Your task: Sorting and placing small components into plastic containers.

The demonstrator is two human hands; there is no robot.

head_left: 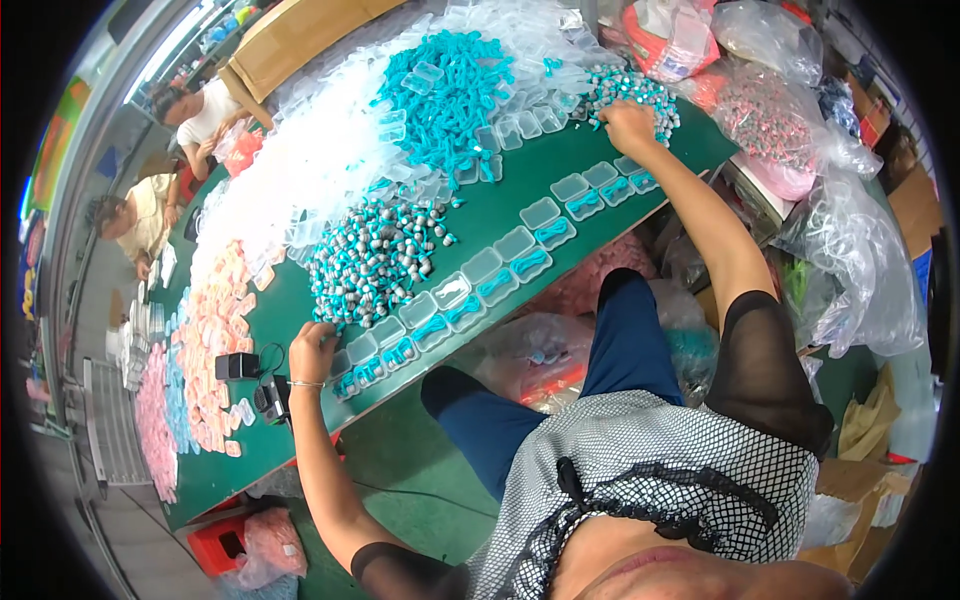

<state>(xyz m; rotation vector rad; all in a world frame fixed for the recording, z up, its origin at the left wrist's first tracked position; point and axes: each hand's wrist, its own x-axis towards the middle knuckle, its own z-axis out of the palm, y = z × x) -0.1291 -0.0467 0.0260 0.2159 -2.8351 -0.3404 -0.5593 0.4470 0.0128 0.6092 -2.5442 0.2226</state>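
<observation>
A slanting row of small clear plastic cases (514, 243) lies along the near edge of the green table, lids folded back, most with teal pieces inside. My left hand (312, 352) is at the row's left end, beside a heap of small grey-and-teal plug-like pieces (372, 262). Its fingers are bent together and point down; what they hold is hidden. At the far right, my right hand (630, 124) reaches into a second heap of grey-and-teal pieces (652, 97). Those fingers are pinched, and whatever is between them cannot be made out.
Behind the row rise a teal heap (447, 100) and a broad mound of clear cases (280, 150). Peach pieces (213, 340) and a small black box (237, 366) lie left. Two people sit at the far left. Plastic bags (765, 115) crowd the right.
</observation>
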